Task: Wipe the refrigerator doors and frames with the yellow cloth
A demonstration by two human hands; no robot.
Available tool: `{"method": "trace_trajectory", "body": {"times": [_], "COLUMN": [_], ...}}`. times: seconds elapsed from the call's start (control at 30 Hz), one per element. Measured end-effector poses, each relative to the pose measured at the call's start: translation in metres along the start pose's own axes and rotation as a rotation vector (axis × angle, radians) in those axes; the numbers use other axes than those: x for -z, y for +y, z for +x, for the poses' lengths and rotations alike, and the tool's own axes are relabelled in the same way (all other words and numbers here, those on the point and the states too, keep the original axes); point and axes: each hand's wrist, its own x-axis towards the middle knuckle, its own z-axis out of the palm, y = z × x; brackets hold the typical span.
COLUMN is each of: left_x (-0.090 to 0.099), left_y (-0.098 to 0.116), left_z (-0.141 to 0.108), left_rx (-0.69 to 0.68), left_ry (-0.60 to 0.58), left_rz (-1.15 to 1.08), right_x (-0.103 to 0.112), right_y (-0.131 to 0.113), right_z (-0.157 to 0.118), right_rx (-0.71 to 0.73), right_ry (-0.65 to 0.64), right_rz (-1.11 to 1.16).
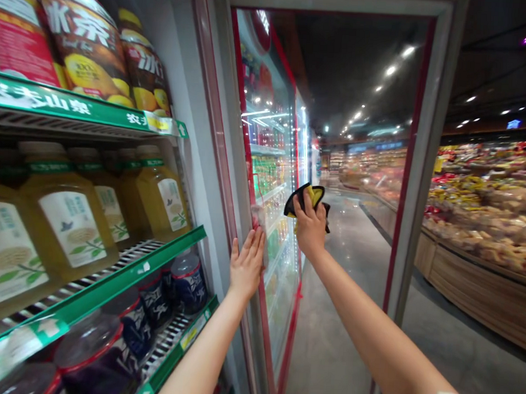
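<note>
A glass cooler door [358, 137] with a grey frame and red inner edges stands swung open before me. My right hand [311, 226] presses a yellow cloth [316, 194] with black edging to the glass, around the middle of the pane. The fingers are bent over the cloth and hide part of it. My left hand [247, 261] lies flat on the hinge-side strip of the door frame [229, 160], its fingers stretched out and holding nothing.
To the left, cooler shelves with green edge strips [108, 292] carry iced tea bottles [92, 41], yellow-green drink bottles [70, 210] and dark-labelled bottles [188, 281]. Through the glass stand more lit coolers [269, 162]. A wood-sided display [474, 278] heaped with packaged goods curves along the right.
</note>
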Motion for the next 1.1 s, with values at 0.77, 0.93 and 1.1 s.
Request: {"method": "trace_trajectory", "body": {"times": [0.77,0.93,1.1], "left_x": [0.002,-0.004,-0.006], "left_y": [0.002,0.010,0.021], "left_z": [-0.004,-0.003,0.007], "left_rx": [-0.021,0.015,-0.030], "left_ry": [0.086,0.066,0.095], "left_rz": [0.001,-0.028,-0.051], "right_x": [0.022,0.040,0.033], "right_y": [-0.020,0.019,0.018], "right_z": [0.003,0.013,-0.035], "right_rx": [0.462,0.179,0.089], "right_ry": [-0.121,-0.043,-0.088], "right_rz": [-0.050,-0.134,-0.165]}}
